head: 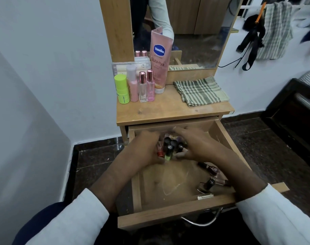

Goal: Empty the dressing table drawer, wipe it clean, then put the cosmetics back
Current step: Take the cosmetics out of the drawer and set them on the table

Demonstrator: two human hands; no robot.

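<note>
both hands sit in the open drawer point(221, 131), cupped toward each other round one cluster of small bottles point(170, 147): our left hand point(147, 149) curls in from the left with a red-capped bottle against its fingers, our right hand point(193, 147) closes from the right, fingers bent over the black caps. we judge the step as gathering a handful, though whether for lifting out or setting back we cannot tell from this alone. item, loose bottles point(210, 177): dark, lying at the drawer's right front, apart from the cluster. item, tabletop point(168, 110): holds a green tube point(121, 89), a pink spray point(133, 84), two perfumes point(146, 86) and a lotion tube point(159, 59) in a group at the left rear. item, cloth point(201, 91): checked, folded, at the right rear of the tabletop, well apart from the bottles. method, in our judgement: we should press the palms evenly so the upright bottles stay bunched, keep the load small enough that none slips from below, lift straight up clear of the drawer wall, and leave the loose bottles for a second pass. glass on wood may tip or roll if we loosen too soon.
</note>
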